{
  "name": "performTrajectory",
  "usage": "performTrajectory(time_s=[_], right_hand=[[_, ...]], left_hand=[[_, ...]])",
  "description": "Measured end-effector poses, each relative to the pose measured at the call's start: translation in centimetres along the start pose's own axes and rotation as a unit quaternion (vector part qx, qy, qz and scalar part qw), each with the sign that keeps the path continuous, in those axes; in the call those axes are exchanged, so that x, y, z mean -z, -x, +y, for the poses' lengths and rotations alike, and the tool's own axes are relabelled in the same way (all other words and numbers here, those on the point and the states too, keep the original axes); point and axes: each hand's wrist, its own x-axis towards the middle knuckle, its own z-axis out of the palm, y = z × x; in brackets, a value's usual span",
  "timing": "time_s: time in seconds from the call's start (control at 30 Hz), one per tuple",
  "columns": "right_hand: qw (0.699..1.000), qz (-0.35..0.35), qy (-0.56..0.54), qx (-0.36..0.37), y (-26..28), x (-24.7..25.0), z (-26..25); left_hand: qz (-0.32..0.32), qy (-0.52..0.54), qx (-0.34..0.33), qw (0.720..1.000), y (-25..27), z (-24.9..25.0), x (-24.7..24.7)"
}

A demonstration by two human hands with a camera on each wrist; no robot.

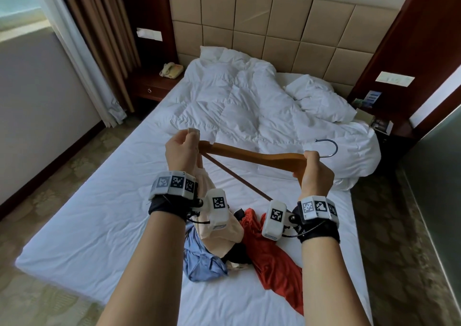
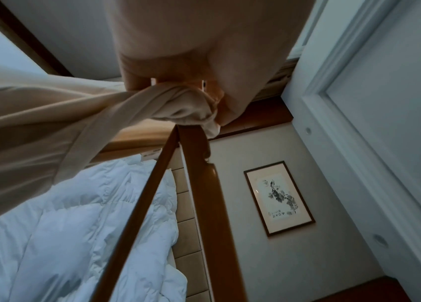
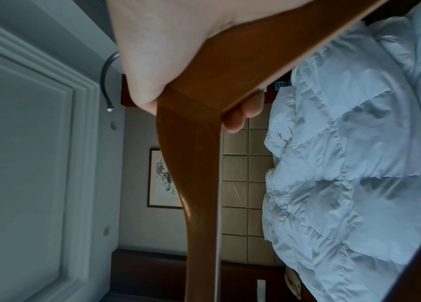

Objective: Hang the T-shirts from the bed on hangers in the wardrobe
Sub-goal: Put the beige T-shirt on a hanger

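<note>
A wooden hanger (image 1: 252,155) with a metal hook (image 1: 328,146) is held up over the bed. My right hand (image 1: 313,169) grips its middle, just below the hook; the right wrist view shows the fingers curled round the hanger (image 3: 204,85). My left hand (image 1: 183,148) pinches a bunched beige T-shirt (image 1: 219,228) at the hanger's left tip; the left wrist view shows the shirt's bunched cloth (image 2: 183,106) right at the hanger's end (image 2: 193,143). The shirt hangs down to the mattress. A red T-shirt (image 1: 272,256) and a blue T-shirt (image 1: 202,258) lie crumpled on the sheet, with something dark between them.
The bed (image 1: 99,213) has a rumpled white duvet (image 1: 249,101) and a pillow (image 1: 321,98) near the padded headboard (image 1: 262,26). A nightstand with a phone (image 1: 171,70) stands at the left, curtains (image 1: 99,38) beyond. Another nightstand (image 1: 384,123) is at the right.
</note>
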Motion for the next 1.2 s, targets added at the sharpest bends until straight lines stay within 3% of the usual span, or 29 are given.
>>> performTrajectory(time_s=[0.17,0.4,0.63,0.87,1.0,1.2], right_hand=[[1.0,-0.006,0.01,0.018,0.6,-0.4,-0.1],[0.995,-0.033,0.055,0.077,1.0,-1.3,0.2],[0.982,-0.148,0.063,0.1,1.2,-2.7,0.4],[0.961,-0.253,0.053,0.102,1.6,-4.4,-0.8],[0.947,-0.3,0.063,0.092,1.1,-5.2,-1.9],[0.94,-0.307,0.089,0.121,0.5,-5.2,-4.6]], left_hand=[[-0.011,-0.116,0.02,0.993,-1.1,-0.2,0.3],[-0.092,-0.269,-0.04,0.958,-0.8,0.1,-0.3],[-0.197,-0.332,-0.098,0.917,-0.7,0.7,-1.6],[-0.249,-0.375,-0.142,0.881,-1.0,3.0,-4.5],[-0.25,-0.368,-0.157,0.882,-1.5,3.9,-6.0],[-0.276,-0.283,-0.151,0.906,-1.6,6.3,-7.5]])
